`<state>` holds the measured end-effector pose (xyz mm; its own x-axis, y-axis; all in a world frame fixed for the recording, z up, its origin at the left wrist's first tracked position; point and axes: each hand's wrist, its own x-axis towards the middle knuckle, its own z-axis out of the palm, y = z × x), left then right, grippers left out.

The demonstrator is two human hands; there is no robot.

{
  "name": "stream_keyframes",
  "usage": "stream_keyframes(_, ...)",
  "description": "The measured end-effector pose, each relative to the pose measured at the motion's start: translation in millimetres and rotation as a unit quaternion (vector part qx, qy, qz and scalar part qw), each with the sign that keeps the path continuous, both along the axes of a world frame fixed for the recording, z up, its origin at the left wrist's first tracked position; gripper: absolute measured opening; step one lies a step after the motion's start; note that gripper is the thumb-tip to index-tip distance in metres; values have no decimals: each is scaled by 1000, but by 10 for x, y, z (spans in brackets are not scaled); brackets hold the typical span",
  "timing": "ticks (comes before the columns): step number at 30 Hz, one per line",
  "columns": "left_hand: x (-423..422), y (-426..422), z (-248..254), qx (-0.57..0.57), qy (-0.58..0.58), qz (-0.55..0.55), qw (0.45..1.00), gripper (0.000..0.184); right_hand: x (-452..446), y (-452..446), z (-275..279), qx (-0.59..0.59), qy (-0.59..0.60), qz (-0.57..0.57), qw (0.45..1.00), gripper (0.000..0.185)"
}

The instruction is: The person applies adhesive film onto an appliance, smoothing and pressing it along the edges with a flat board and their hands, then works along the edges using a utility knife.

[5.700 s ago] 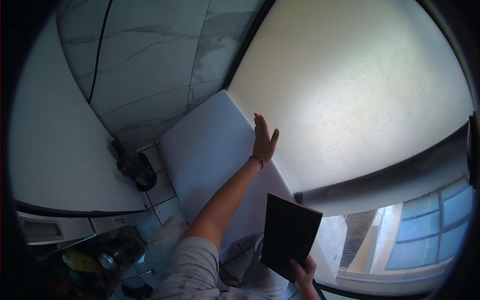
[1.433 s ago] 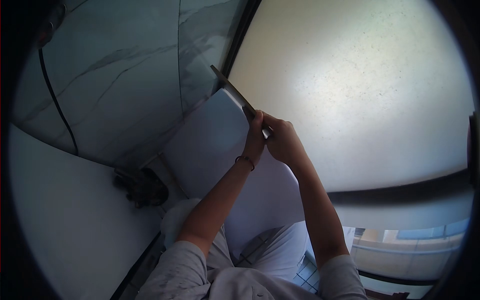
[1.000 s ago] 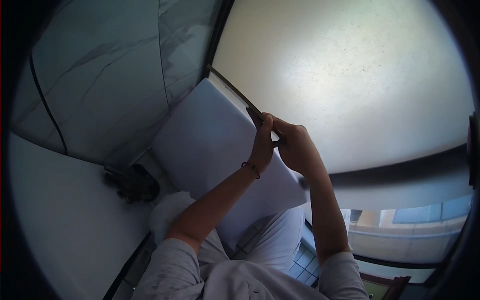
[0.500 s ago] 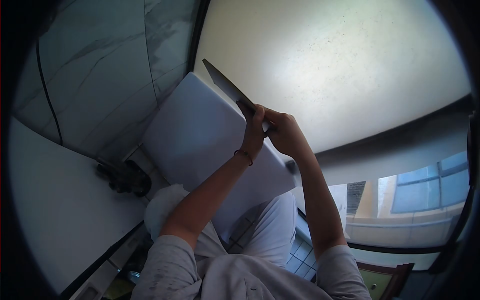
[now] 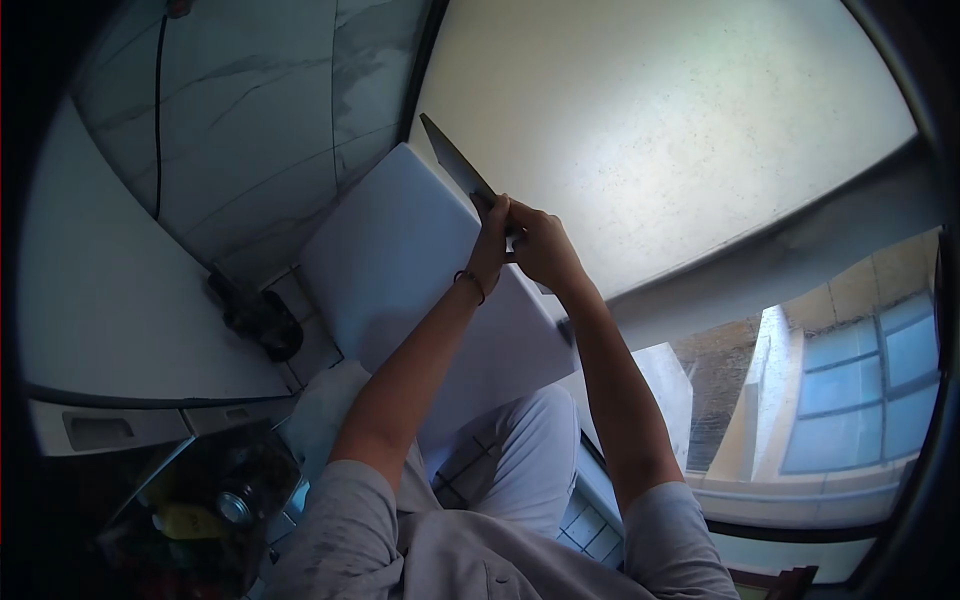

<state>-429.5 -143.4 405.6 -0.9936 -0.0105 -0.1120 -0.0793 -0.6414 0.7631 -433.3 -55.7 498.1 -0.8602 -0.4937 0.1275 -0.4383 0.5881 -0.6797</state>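
Both my hands are together in front of a white, round-cornered box-like block [image 5: 370, 220]. They grip a thin, flat, dark grey plate [image 5: 452, 160] that points up and left, seen nearly edge-on; its exact kind does not show. My left hand [image 5: 489, 243], with a dark bracelet at the wrist, is closed around the lower end of the plate, thumb upward. My right hand [image 5: 545, 248] is closed beside it, fingers bent against the same end. The fingertips partly hide each other and the plate's lower part.
A large pale, speckled panel [image 5: 660, 130] fills the upper right. Beyond it, a window view [image 5: 840, 390] shows a building. Marbled wall tiles [image 5: 250, 110] and a white surface [image 5: 130, 270] stand left, near a black object [image 5: 255, 315]. A yellow item [image 5: 190, 521] lies lower left.
My view has turned, bringing more of the lower-left drawers, yellow item and window into sight. Both hands keep their hold on the plate, with a slight shift of the fingers.
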Motion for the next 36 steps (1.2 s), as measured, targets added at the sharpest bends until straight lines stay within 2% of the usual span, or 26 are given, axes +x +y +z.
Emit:
stream_keyframes(3, -4, 49, 130, 24, 11, 20, 999, 89, 37, -41, 266, 106, -1, -1, 994, 38)
stream_keyframes(4, 1, 107, 161, 22, 14, 47, 999, 89, -5, -19, 258, 116, 49, 27, 992, 31)
stream_keyframes(5, 7, 136, 183, 20, 17, 74, 997, 89, -43, -28, 262, 156, 41, 4, 987, 29)
stream_keyframes(6, 37, 143, 176, 16, 17, 49, 999, 88, -65, -26, 274, 198, 31, -23, 979, 27)
stream_keyframes(7, 71, 125, 116, 36, 23, 38, 998, 84, -96, -7, 298, 206, 44, -6, 977, 26)
stream_keyframes(8, 92, 105, 68, 57, 32, 28, 997, 80, -158, -24, 283, 273, 68, -21, 959, 29)
stream_keyframes(11, 295, 518, -312, 98, 89, 184, 974, 61, -111, -99, 385, 311, 113, -18, 943, 26)
stream_keyframes(12, 545, 748, -525, 107, 83, 217, 967, 44, -158, -130, 390, 323, 125, -13, 938, 26)
stream_keyframes(13, 925, 1007, -690, 56, 41, 243, 968, 33, -179, -157, 387, 337, 137, -10, 932, 25)
stream_keyframes(15, 1609, 1621, -1352, -53, 8, 197, 979, 42, -175, -173, 358, 347, 163, -23, 923, 28)
stream_keyframes(16, 1928, 1787, -1634, -174, 32, 194, 965, 45, -145, -151, 311, 356, 170, -31, 918, 29)
stream_keyframes(18, 2326, 2270, -2408, -250, -43, 131, 958, 47, -94, -82, 256, 344, 167, -41, 923, 30)
stream_keyframes(20, 2095, 2321, -2580, -56, -132, 85, 986, 37, -71, -65, 270, 343, 164, -49, 923, 32)
stream_keyframes(22, 1977, 2460, -2810, 114, -210, 56, 969, 32, -5, -85, 261, 357, 146, -49, 921, 33)
stream_keyframes(24, 1807, 2592, -2997, 255, -263, 51, 929, 36, 60, -66, 260, 353, 141, -51, 924, 33)
stream_keyframes(25, 1810, 2507, -2736, 283, -287, 78, 912, 43, 54, -62, 304, 352, 145, -53, 923, 33)
stream_keyframes(26, 1813, 2523, -2789, 359, -266, 82, 891, 42, 41, -17, 337, 349, 147, -51, 924, 32)
stream_keyframes(28, 1887, 2637, -3262, 500, -229, 91, 830, 41, 51, 85, 374, 339, 146, -48, 928, 32)
stream_keyframes(29, 1861, 2721, -3523, 522, -196, 77, 827, 39, 99, 97, 376, 335, 157, -53, 928, 31)
stream_keyframes(34, 1485, 2483, -3029, 619, -104, 113, 770, 36, 131, 159, 250, 336, 169, -49, 925, 25)
stream_keyframes(36, 1504, 2569, -3089, 644, -84, 119, 751, 35, 138, 195, 224, 330, 169, -47, 927, 25)
